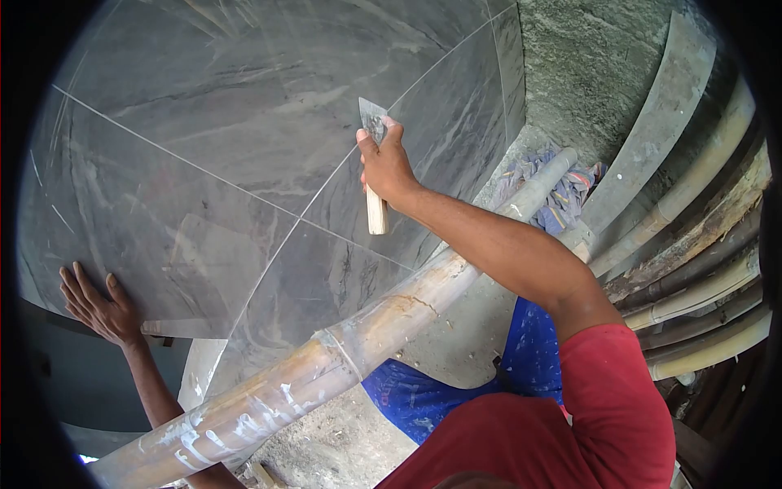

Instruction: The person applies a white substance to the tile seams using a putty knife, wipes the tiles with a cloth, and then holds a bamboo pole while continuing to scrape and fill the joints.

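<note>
My right hand (pixel 386 167) is closed around a putty knife (pixel 376 215) with a pale wooden handle and a flat metal blade. The blade points up and lies over a white joint line between large grey marbled tiles (pixel 187 138). Below my fist the end of the handle sticks out. At the lower left my left hand (pixel 106 308) rests with fingers spread near the edge of the tiled surface and holds nothing. White joint lines cross a little below and left of the putty knife.
A thick bamboo pole (pixel 399 314) smeared with white runs diagonally between my body and the tiles. A crumpled cloth (pixel 564 196) lies behind its upper end. Several more poles (pixel 692 183) and a curved board (pixel 652 122) stand at right, beside a rough cement wall (pixel 586 65).
</note>
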### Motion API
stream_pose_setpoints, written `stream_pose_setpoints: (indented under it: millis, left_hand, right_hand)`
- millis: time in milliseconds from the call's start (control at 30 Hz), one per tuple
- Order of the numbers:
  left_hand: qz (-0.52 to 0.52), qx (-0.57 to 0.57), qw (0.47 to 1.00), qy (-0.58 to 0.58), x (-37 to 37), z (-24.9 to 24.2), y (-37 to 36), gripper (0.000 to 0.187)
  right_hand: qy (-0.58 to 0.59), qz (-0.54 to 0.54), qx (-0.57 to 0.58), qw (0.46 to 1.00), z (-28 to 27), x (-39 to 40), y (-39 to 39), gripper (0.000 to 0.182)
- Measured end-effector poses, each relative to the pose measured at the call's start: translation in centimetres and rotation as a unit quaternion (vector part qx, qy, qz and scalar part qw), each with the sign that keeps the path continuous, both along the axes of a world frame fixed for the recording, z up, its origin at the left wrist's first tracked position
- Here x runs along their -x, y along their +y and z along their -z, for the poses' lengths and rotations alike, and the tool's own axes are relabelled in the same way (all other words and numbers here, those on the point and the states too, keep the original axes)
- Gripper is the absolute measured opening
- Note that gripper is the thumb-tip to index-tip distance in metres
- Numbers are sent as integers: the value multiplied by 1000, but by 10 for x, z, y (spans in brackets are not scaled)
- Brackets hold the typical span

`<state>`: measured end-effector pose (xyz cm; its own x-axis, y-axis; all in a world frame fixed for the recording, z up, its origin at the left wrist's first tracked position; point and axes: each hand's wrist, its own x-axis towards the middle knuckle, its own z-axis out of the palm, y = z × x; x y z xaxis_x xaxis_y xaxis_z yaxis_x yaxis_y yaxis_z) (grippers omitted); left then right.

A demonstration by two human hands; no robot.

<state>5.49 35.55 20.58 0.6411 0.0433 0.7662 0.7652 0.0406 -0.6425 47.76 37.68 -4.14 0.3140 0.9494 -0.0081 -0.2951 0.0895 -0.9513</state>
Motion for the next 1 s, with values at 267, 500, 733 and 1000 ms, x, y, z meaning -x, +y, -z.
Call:
stream_pose_setpoints:
  millis: [267, 500, 733, 1000]
  left_hand:
    - [4, -1, 1000, 2, -1, -1, 0, 60]
    - [-3, -4, 1000, 7, 3, -2, 1, 61]
    - [1, -7, 1000, 1, 3, -3, 3, 62]
    - [-11, -1, 1000, 1, 4, 0, 3, 63]
  right_hand:
    - [16, 44, -4, 999, -4, -10, 6, 64]
    - [37, 38, -13, 999, -9, -18, 6, 66]
    - [31, 62, -16, 997, -5, -53, 32, 60]
    - [32, 62, -21, 997, -6, -69, 33, 58]
